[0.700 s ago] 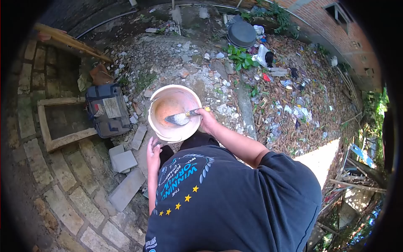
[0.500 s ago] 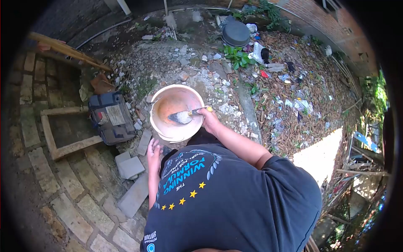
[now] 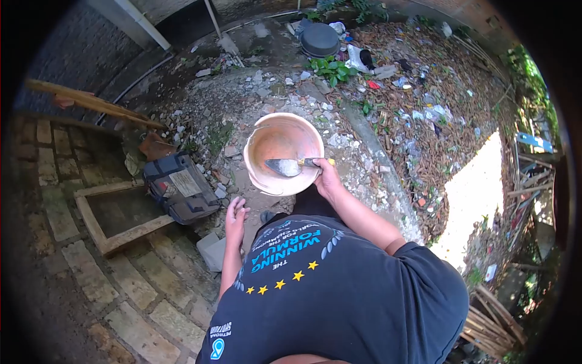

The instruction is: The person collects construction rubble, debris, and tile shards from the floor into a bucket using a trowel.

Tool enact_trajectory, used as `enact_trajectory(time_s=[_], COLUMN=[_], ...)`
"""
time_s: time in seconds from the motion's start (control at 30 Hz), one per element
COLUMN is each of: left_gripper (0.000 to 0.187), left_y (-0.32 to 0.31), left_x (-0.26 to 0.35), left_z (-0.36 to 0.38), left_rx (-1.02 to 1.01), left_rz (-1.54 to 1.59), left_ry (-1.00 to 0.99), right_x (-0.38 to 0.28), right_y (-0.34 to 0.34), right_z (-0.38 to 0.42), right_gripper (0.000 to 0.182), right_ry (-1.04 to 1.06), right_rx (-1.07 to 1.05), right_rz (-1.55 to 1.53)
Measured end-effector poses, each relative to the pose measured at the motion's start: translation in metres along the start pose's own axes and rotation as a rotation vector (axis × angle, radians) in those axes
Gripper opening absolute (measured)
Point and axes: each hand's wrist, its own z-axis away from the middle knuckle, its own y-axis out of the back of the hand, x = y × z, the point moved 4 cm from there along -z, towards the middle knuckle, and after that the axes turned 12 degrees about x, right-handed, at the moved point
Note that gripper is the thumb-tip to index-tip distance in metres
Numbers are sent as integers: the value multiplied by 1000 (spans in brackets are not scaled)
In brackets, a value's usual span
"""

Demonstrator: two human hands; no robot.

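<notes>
My right hand (image 3: 328, 180) is closed round the handle of a trowel (image 3: 284, 167) at the right rim of a pale, worn bucket (image 3: 253, 176). The hand also lies against that rim; whether its fingers grip the rim is hidden. The trowel's dark blade, smeared with whitish material, reaches over the bucket's mouth. Inside, the bucket is stained orange-pink, and its rim looks broken on the left. Below and left of the bucket, my left hand (image 3: 236, 213) is raised, holding nothing, its fingers loosely curled, apart and dusted white.
A grey backpack (image 3: 181, 187) lies beside a wooden frame (image 3: 104, 241) on the left, near a brick wall (image 3: 91, 273). Pale blocks (image 3: 209, 252) sit by my left arm. Rubble covers the ground ahead; a dark tub (image 3: 319, 40) stands farther off, with leaves and litter to the right.
The view has turned, and the bucket with my right hand now appears farther right. The trowel blade lies more level across the bucket. My left hand stays raised beside it.
</notes>
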Motion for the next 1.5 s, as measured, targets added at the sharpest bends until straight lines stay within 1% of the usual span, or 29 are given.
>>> enact_trajectory(time_s=[0.07,0.13,0.27,0.33,0.4,0.47,0.6,0.67,0.73,0.8,0.83,0.87,0.97,1.07,1.1,1.2,1.3,1.37,1.5], left_gripper=[52,50,48,48,49,48,50,51,48,44,38,38,27,25,24,23,22,22,25], left_y=[-1,-12,-48,-71,-97,-128,-190,-226,-262,-297,-314,-329,-383,-431,-448,-488,-525,-547,-594], left_x=[-5,7,41,60,76,89,97,106,105,101,99,97,100,101,103,104,96,93,88], left_z=[-4,-5,-11,-13,-18,-20,-32,-33,-39,-53,-58,-61,-59,-65,-66,-62,-66,-67,-52], left_rx=[-77,-175,-295,-363,-404,-446,-532,-564,-603,-591,-591,-613,-602,-673,-728,-815,-927,-1004,-1171], left_rz=[-14,-73,-169,-172,-189,-222,-242,-266,-281,-334,-337,-352,-397,-476,-468,-507,-506,-507,-541], left_ry=[-7,-61,-130,-196,-200,-210,-229,-212,-199,-222,-232,-229,-239,-249,-288,-263,-295,-317,-289], right_x=[-3,-1,-13,-22,-34,-47,-80,-101,-123,-144,-154,-163,-192,-213,-216,-227,-237,-241,-231], right_y=[6,22,50,62,70,80,103,120,137,152,159,165,196,223,232,255,268,273,296], right_z=[22,33,48,49,46,43,28,14,2,-15,-17,-17,-19,-14,-14,-9,1,14,26], right_gripper=[36,35,33,35,32,32,31,33,30,23,19,19,20,19,19,20,22,24,23], right_ry=[47,36,71,134,172,276,254,249,269,323,309,312,364,414,417,461,511,506,608], right_rx=[30,51,117,143,150,207,278,264,283,373,400,419,421,498,517,564,593,646,745], right_rz=[-21,-58,-121,-81,-120,-175,-195,-189,-212,-154,-165,-185,-187,-255,-272,-347,-480,-557,-631])
